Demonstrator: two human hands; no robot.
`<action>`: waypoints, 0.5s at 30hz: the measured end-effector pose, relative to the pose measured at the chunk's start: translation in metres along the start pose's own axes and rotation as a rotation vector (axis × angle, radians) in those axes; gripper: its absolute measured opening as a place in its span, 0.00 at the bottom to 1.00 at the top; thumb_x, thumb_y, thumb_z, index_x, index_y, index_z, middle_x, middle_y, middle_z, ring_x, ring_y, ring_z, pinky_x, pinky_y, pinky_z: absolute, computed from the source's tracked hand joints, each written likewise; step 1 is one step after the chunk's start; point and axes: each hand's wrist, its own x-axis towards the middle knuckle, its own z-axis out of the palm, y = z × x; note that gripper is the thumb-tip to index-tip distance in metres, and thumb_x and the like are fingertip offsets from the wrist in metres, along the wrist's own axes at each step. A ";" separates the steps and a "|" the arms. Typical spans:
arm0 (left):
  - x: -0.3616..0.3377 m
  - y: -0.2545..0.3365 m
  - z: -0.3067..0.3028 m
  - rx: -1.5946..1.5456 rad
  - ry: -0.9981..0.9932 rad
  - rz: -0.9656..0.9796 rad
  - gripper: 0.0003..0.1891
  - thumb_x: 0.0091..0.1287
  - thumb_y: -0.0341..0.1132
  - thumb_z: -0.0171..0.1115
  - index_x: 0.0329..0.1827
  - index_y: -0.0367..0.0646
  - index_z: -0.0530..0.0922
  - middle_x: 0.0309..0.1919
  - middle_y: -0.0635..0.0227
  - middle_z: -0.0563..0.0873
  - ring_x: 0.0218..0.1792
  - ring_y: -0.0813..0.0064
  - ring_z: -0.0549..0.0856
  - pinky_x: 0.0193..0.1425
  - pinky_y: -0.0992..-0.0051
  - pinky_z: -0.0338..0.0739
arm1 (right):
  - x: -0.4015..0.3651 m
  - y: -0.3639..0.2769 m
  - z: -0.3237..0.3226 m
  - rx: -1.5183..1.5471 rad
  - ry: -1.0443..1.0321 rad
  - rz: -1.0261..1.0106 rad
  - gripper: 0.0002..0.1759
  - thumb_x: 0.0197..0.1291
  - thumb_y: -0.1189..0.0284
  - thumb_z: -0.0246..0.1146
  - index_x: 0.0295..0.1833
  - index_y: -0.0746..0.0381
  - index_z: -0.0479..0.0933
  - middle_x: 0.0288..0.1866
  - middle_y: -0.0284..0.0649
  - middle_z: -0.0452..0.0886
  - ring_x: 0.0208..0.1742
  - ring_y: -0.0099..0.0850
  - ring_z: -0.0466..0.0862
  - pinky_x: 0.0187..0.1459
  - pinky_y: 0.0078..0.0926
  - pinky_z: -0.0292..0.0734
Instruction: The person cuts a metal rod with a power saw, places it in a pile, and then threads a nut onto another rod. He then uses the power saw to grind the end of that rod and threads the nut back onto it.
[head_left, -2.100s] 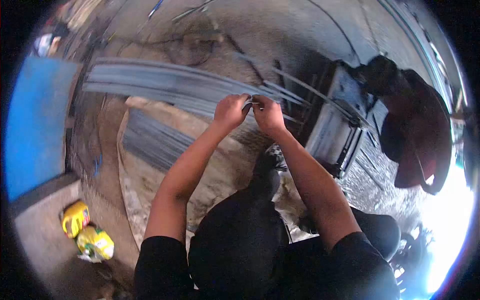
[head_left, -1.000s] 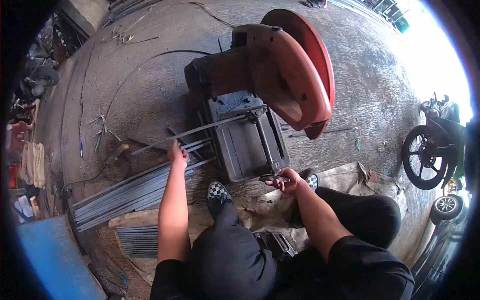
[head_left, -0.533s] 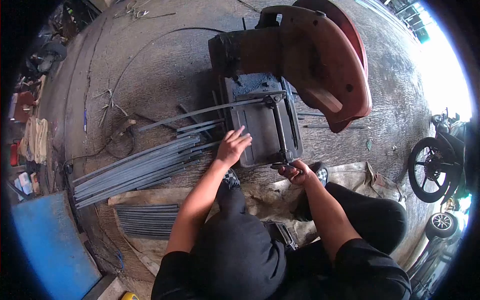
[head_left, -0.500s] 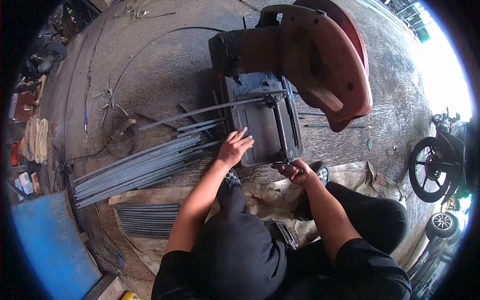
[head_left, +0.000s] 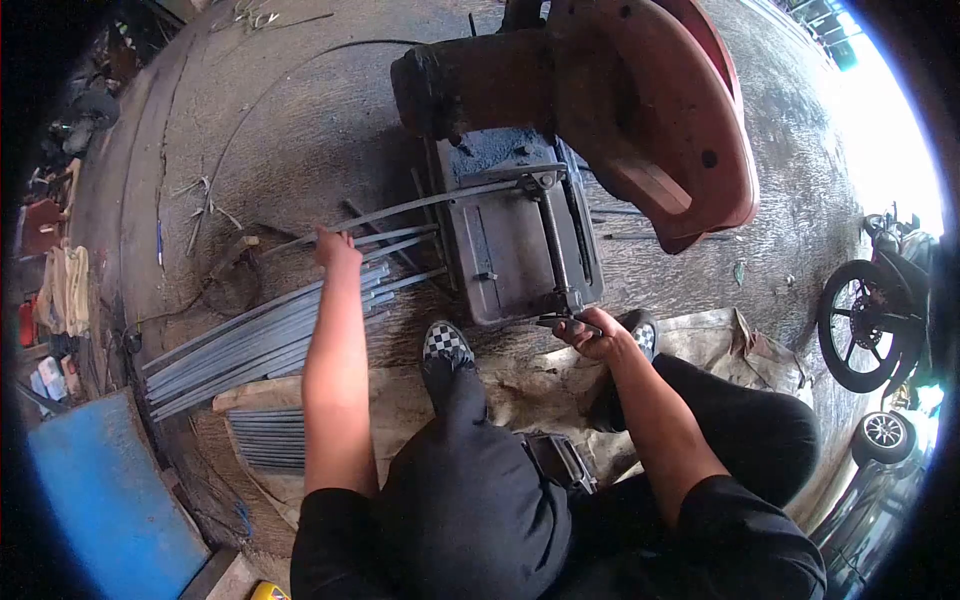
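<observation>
A red cut-off saw (head_left: 655, 120) stands on the ground with its flat metal base (head_left: 510, 250) towards me. One long metal rod (head_left: 430, 204) sits at the saw's vise jaw (head_left: 541, 182) and extends left past the base. My left hand (head_left: 339, 250) is closed around this rod, its fingertips partly hidden. At the base's near edge, my right hand (head_left: 592, 334) grips the vise handle (head_left: 565, 324) at the end of the threaded screw (head_left: 553, 240). A small metal piece (head_left: 485, 276) lies on the base.
A bundle of long grey rods (head_left: 250, 345) lies left of the saw, with shorter rods (head_left: 265, 440) on a cloth (head_left: 510, 380) nearer me. A blue panel (head_left: 115, 490) is at lower left. A motorcycle (head_left: 875, 320) stands at right. A cable (head_left: 270, 100) curves across the ground.
My left hand has moved from the saw base leftward onto the long rod, and its fingers have closed. My right hand stays at the vise handle. The view has shifted slightly.
</observation>
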 end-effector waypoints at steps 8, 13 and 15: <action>0.013 0.012 -0.012 0.052 -0.232 -0.169 0.11 0.73 0.40 0.52 0.54 0.49 0.74 0.39 0.61 0.79 0.37 0.67 0.81 0.45 0.69 0.80 | 0.022 -0.028 -0.008 -0.291 0.049 0.276 0.19 0.70 0.63 0.46 0.46 0.73 0.66 0.31 0.45 0.75 0.19 0.26 0.75 0.14 0.13 0.70; 0.021 0.013 -0.016 0.120 -0.284 -0.156 0.14 0.73 0.38 0.52 0.58 0.44 0.71 0.46 0.58 0.76 0.40 0.65 0.79 0.48 0.67 0.81 | 0.023 -0.009 -0.012 0.041 -0.327 0.377 0.22 0.68 0.61 0.49 0.41 0.74 0.67 0.21 0.37 0.71 0.19 0.24 0.73 0.13 0.14 0.66; 0.020 0.012 -0.017 0.088 -0.334 -0.134 0.17 0.73 0.38 0.52 0.61 0.40 0.69 0.48 0.56 0.75 0.43 0.64 0.79 0.50 0.67 0.81 | 0.022 -0.010 -0.011 -0.016 -0.211 0.233 0.17 0.66 0.62 0.50 0.36 0.67 0.67 0.20 0.36 0.69 0.17 0.23 0.71 0.13 0.14 0.63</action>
